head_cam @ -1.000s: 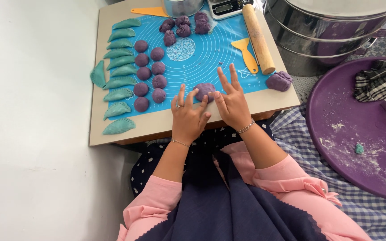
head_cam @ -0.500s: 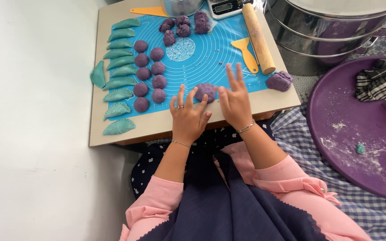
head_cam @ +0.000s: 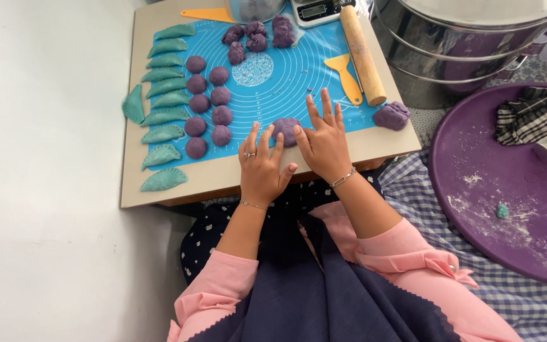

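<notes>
Left hand (head_cam: 262, 166) lies flat with fingers spread and grips nothing, its fingertips touching the near side of a flattened purple dough disc (head_cam: 284, 130); the right hand (head_cam: 324, 140) is likewise splayed and empty, pressing the disc's right edge, seemingly so both palms can spread it evenly. The disc sits near the front edge of the blue silicone mat (head_cam: 286, 76), close to the person, within easy reach. Along the board's (head_cam: 159, 190) left edge, finished teal dumplings (head_cam: 163, 133) lie in a column, apparently set aside out of the working area. Beside them two rows of purple dough balls (head_cam: 209, 107) wait. Toward the right edge rest a yellow scraper (head_cam: 347, 75) and a wooden rolling pin (head_cam: 362, 54), with a spare purple dough lump (head_cam: 392, 116) at the front right corner.
</notes>
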